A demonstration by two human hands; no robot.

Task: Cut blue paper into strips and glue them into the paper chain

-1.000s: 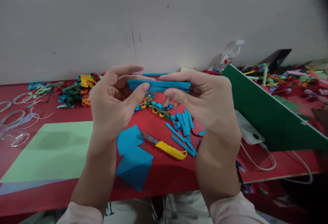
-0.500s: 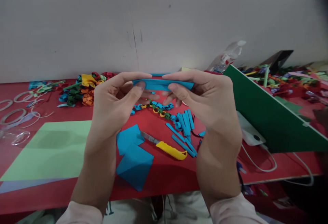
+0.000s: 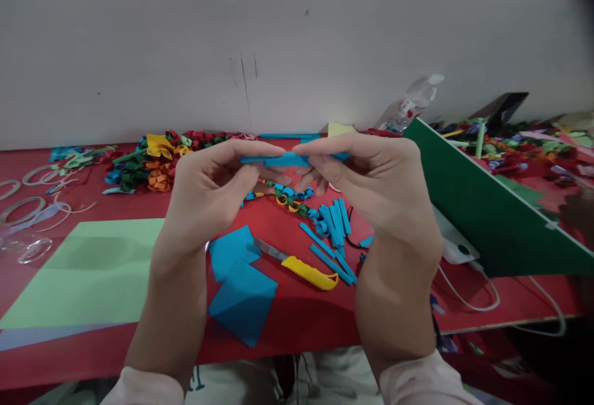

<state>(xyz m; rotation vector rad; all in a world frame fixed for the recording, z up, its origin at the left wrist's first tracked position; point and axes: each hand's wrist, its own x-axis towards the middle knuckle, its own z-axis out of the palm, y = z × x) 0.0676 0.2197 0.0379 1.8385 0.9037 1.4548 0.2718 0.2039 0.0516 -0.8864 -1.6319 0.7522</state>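
Both my hands hold a folded blue paper strip level above the red table. My left hand pinches its left end between thumb and fingers. My right hand pinches its right end, and most of the strip is hidden by the fingers. Under the hands lie a paper chain of blue, green and yellow links, several cut blue strips, a yellow-handled cutter and blue paper pieces.
A light green sheet lies at the left. Coloured paper scraps and clear tape rings sit further back left. A dark green board stands at the right, beside a white charger with cable and a plastic bottle.
My hands have drawn closer together along the blue strip and sunk a little. The strip now looks thinner and more covered by my fingers.
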